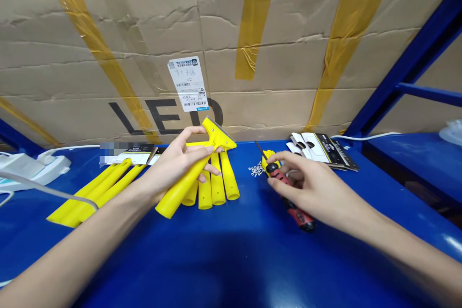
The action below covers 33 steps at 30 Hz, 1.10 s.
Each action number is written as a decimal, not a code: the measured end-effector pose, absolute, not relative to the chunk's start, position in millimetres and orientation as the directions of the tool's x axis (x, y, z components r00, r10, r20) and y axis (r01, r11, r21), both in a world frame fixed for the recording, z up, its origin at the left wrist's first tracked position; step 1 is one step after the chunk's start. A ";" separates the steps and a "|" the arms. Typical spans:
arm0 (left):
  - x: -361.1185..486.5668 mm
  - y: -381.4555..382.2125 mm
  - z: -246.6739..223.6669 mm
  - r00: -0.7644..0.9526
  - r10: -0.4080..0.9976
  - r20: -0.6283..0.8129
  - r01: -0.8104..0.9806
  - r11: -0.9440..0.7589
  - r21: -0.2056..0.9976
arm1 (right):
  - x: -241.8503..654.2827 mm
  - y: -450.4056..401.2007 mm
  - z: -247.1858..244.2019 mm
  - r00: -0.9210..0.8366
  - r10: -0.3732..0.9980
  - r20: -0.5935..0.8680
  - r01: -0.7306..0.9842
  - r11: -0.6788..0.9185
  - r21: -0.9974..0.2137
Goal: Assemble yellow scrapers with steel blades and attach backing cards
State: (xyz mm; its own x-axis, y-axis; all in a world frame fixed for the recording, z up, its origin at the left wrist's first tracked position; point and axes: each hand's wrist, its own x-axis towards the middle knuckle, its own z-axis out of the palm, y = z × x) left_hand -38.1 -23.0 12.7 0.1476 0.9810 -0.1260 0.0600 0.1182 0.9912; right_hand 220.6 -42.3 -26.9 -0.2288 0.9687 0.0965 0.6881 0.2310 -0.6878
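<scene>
My left hand (184, 156) is closed round a yellow scraper (180, 190), its wide head with a metal blade pointing up and away. Several yellow tubular handles (217, 183) lie side by side on the table just behind and below that hand. In my right hand (303, 178) is a red and black screwdriver (294, 209), its thin shaft aimed up to the left. Beyond the screwdriver lie a little heap of small silver screws (255, 169) and a pile of small yellow parts (270, 158), partly hidden by my right hand.
More yellow handles (90, 197) lie at the left near a white power strip (32, 171) and its cables. Printed cards (325, 149) are stacked at the back right. A large taped cardboard box (216, 33) walls off the back of the blue table (231, 260). Blue rack posts (404, 62) stand at the right.
</scene>
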 end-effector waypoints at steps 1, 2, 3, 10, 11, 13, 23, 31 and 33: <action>-42.7 -20.1 12.1 0.154 0.980 -0.126 0.078 0.115 0.990 | 214.0 -41.4 -27.4 -0.259 0.956 0.136 0.745 0.288 -0.602; -47.1 -17.6 11.5 0.164 0.979 -0.123 0.100 0.108 0.989 | 207.2 -40.7 -27.9 -0.286 0.941 0.179 0.782 0.337 -0.524; -51.3 -15.6 11.1 0.178 0.977 -0.117 0.125 0.096 0.988 | 200.6 -40.3 -28.6 -0.308 0.928 0.208 0.806 0.371 -0.462; -62.2 -12.3 11.7 0.226 0.969 -0.103 0.150 0.070 0.986 | 170.2 -43.1 -40.1 -0.346 0.932 0.106 0.875 0.361 -0.323; -61.6 -12.8 11.9 0.235 0.967 -0.103 0.141 0.071 0.987 | 169.0 -43.9 -40.9 -0.344 0.934 0.095 0.880 0.356 -0.314; -59.8 -13.9 12.1 0.252 0.963 -0.097 0.134 0.065 0.989 | 169.8 -44.5 -40.3 -0.344 0.935 0.089 0.887 0.354 -0.295; -41.5 -25.4 9.4 0.281 0.953 -0.117 0.215 0.056 0.975 | 216.4 -32.9 -35.8 -0.459 0.778 0.429 0.742 0.601 -0.296; -18.6 -36.2 17.9 0.300 0.943 -0.145 0.231 0.076 0.970 | 242.2 -49.8 -45.8 -0.551 0.823 0.140 0.800 0.568 -0.192; -15.6 -36.7 18.4 0.307 0.941 -0.142 0.224 0.074 0.972 | 246.7 -54.1 -47.6 -0.543 0.836 0.081 0.829 0.549 -0.107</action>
State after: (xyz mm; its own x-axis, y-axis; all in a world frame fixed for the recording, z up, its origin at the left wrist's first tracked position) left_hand -15.6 -36.7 18.4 0.3071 0.9410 -0.1424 0.2241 0.0739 0.9718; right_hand 246.7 -54.1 -47.6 -0.5432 0.8357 0.0809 0.8288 0.5492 -0.1075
